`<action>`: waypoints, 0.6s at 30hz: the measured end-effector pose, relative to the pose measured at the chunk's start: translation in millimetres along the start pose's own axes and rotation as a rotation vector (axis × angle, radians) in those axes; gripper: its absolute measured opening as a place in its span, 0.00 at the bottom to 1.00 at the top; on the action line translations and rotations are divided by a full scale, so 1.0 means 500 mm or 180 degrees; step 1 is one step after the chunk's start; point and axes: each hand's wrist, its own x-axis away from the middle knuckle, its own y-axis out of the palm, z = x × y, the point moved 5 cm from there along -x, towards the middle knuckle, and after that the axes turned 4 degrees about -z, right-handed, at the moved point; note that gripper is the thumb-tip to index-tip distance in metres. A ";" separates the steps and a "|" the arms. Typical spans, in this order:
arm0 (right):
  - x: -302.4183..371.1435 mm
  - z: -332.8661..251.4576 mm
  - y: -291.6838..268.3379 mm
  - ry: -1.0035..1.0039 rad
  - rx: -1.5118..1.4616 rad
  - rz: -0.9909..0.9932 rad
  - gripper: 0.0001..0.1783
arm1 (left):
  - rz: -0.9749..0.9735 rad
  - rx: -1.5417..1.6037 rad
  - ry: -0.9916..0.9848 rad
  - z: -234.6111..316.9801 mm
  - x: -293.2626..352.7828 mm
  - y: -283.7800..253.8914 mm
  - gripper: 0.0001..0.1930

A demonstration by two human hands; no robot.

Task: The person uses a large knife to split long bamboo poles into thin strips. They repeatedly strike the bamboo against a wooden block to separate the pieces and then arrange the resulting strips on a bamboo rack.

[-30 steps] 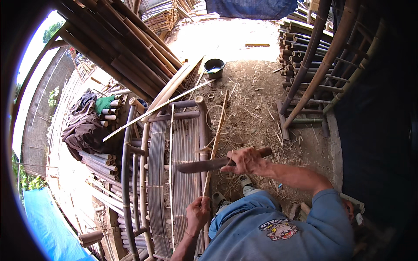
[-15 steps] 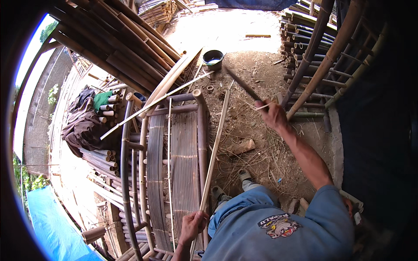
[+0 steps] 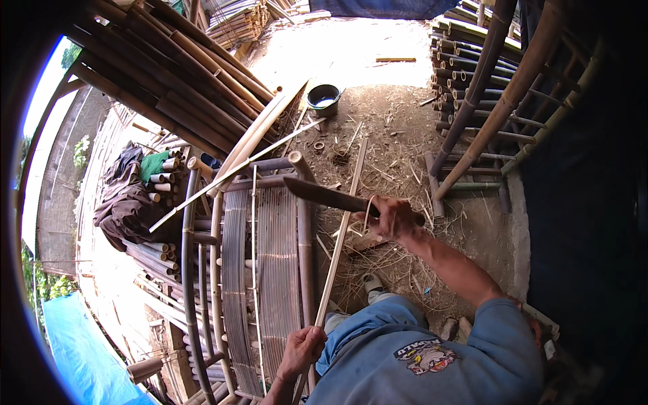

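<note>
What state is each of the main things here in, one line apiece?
Knife: unsheathed, held, blade pointing left
Right hand: closed around the knife's handle
Bamboo strip: held, slanting away from the body
Left hand: closed around the bamboo strip
Black bucket: upright, uncovered
Brown cloth: crumpled, draped over bamboo poles
Blue tarp: spread out

Brown dirt ground (image 3: 486,223) was littered with pale shavings and tangled thin strips (image 3: 398,273). A black bucket (image 3: 324,109) stood on it, a small bamboo ring (image 3: 318,145) near the bucket; a stick (image 3: 396,59) lay farther off, in bright sunlight.
</note>
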 end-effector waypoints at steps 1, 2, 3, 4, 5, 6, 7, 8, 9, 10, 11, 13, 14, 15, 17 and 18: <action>-0.029 0.038 -0.003 0.0369 -0.0149 -0.0242 0.38 | -0.0031 0.0019 0.0030 -0.001 0.003 -0.002 0.19; -0.054 0.109 0.000 0.0675 -0.0092 0.0063 0.38 | -0.0076 0.0015 0.0034 -0.003 0.013 -0.003 0.19; -0.089 0.136 -0.023 0.1012 -0.0029 -0.0162 0.34 | -0.0080 0.0054 0.0071 -0.007 0.021 -0.012 0.19; -0.114 0.173 -0.044 0.1258 -0.0374 0.0066 0.36 | 0.0004 -0.0059 0.0035 -0.019 0.035 -0.032 0.19; -0.136 0.264 -0.054 0.1663 -0.0696 0.0223 0.39 | 0.0002 -0.0024 -0.0006 -0.031 0.050 -0.051 0.19; -0.136 0.338 -0.061 0.2703 -0.1004 0.0426 0.37 | 0.0026 0.0032 -0.0095 -0.055 0.078 -0.084 0.19; -0.157 0.319 -0.042 0.2434 -0.1730 0.0518 0.34 | 0.0131 0.0168 -0.0134 -0.072 0.098 -0.113 0.19; -0.152 0.289 -0.002 0.2253 -0.2530 0.0545 0.31 | 0.0289 0.0125 -0.0155 -0.077 0.124 -0.143 0.19; -0.178 0.288 -0.015 0.1995 -0.3268 0.0668 0.29 | 0.0638 -0.0538 -0.0177 -0.070 0.104 -0.189 0.18; -0.176 0.221 -0.004 0.1921 -0.3403 0.0456 0.24 | 0.0898 -0.1729 0.0274 -0.045 0.085 -0.199 0.17; -0.193 0.179 0.031 0.1744 -0.3994 0.0337 0.24 | 0.1003 -0.2226 0.0422 -0.022 0.048 -0.230 0.17; -0.202 0.072 0.086 0.1988 -0.4214 0.0246 0.28 | 0.1266 -0.2284 0.1156 0.025 0.005 -0.257 0.16; -0.213 0.074 0.121 0.2028 -0.3979 0.0250 0.29 | 0.1310 -0.2365 0.1253 0.014 -0.022 -0.274 0.16; -0.232 -0.035 0.123 0.1701 -0.3837 0.0298 0.23 | 0.1363 -0.2419 0.1291 -0.007 -0.034 -0.294 0.16; -0.273 -0.025 0.140 0.1652 -0.3344 0.0612 0.21 | 0.1370 -0.2363 0.0773 0.024 -0.051 -0.317 0.16; -0.282 -0.013 0.158 0.1720 -0.3291 0.0895 0.20 | 0.1345 -0.2326 0.0946 0.022 -0.060 -0.343 0.17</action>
